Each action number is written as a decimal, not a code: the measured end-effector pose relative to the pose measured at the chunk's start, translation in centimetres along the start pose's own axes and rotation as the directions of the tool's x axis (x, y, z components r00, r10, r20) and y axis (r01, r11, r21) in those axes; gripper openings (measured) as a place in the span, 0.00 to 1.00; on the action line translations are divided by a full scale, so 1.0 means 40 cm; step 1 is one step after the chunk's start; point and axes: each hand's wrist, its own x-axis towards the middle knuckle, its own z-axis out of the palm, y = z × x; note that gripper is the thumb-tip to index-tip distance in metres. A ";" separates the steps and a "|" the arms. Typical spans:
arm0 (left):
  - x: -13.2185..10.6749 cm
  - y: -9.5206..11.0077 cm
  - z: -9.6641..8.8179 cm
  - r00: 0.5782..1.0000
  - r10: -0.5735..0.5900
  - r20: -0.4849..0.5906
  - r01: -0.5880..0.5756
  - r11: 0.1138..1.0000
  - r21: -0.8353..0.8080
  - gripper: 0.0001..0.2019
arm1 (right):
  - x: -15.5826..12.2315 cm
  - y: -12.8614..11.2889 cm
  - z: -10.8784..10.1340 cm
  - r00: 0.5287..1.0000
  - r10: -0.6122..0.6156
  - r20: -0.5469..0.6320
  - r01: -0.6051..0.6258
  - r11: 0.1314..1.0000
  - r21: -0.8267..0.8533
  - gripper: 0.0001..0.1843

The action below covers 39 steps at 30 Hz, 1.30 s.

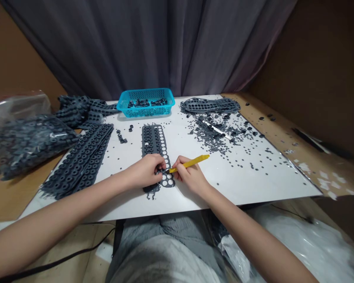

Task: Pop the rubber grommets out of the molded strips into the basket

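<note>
In front of me a dark grey rubber sheet (153, 137) with rows of round parts lies on the white board. Its right edge shows open round holes with white board behind them. My left hand (149, 171) is closed in a pinch over the sheet's near part, on a small dark rubber piece (159, 170) largely hidden by the fingers. My right hand (191, 175) grips a slim yellow-handled tool (190, 162). The tool's dark tip points left and meets the piece at my left fingertips; its exact kind is unclear.
A blue basket (146, 112) holding dark pieces stands at the back. More rubber sheets (79, 165) lie left, beside a clear bag (32, 141) of rubber rings. Punched sheets (209, 105) lie back right, near scattered dark bits (212, 137) and a white stick (215, 129).
</note>
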 end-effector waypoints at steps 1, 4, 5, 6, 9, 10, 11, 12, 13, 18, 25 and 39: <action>0.002 0.001 0.002 1.000 0.010 0.006 -0.010 0.999 0.052 0.08 | 0.000 0.000 0.000 1.000 0.001 -0.002 -0.001 1.000 0.002 0.08; 0.005 0.006 0.009 0.999 0.028 0.035 -0.035 0.979 0.199 0.06 | 0.000 -0.001 0.000 1.000 0.003 -0.007 -0.003 1.000 0.000 0.08; 0.005 0.008 0.012 0.998 0.036 0.053 -0.048 0.967 0.249 0.05 | 0.000 -0.002 0.000 1.000 0.001 -0.008 -0.001 1.000 -0.005 0.08; 0.006 0.011 0.014 0.996 0.043 0.076 -0.064 0.952 0.300 0.05 | -0.001 -0.003 -0.001 1.000 -0.002 -0.006 0.002 1.000 -0.012 0.08; 0.006 0.013 0.019 0.988 0.069 0.138 -0.122 0.895 0.429 0.08 | -0.002 -0.006 -0.001 1.000 -0.012 0.008 0.013 0.999 -0.044 0.08; 0.007 0.011 0.021 0.985 0.085 0.150 -0.146 0.878 0.455 0.08 | -0.002 -0.008 -0.002 1.000 -0.017 0.010 0.017 0.998 -0.055 0.08; 0.007 0.007 0.023 0.981 0.109 0.158 -0.172 0.866 0.470 0.09 | -0.003 -0.010 -0.002 1.000 -0.023 0.010 0.023 0.998 -0.064 0.08; 0.007 0.001 0.024 0.978 0.133 0.161 -0.194 0.861 0.471 0.10 | -0.003 -0.011 -0.002 1.000 -0.028 0.007 0.028 0.997 -0.071 0.08; 0.007 -0.006 0.025 0.976 0.150 0.158 -0.206 0.867 0.454 0.10 | -0.003 -0.013 -0.002 0.999 -0.035 0.001 0.034 0.997 -0.076 0.08; 0.003 -0.037 0.010 0.993 0.111 0.024 -0.113 0.987 0.110 0.08 | -0.004 -0.021 -0.003 0.999 -0.039 -0.006 0.039 0.994 -0.105 0.09; -0.013 -0.092 -0.057 0.953 -0.241 -0.184 0.188 0.945 -0.266 0.13 | -0.002 -0.016 -0.004 1.000 0.006 0.012 -0.006 1.000 -0.022 0.09; 0.030 -0.040 -0.048 0.998 0.057 0.014 -0.058 0.994 0.091 0.10 | 0.022 -0.011 0.005 0.997 0.048 -0.059 -0.043 0.996 0.075 0.08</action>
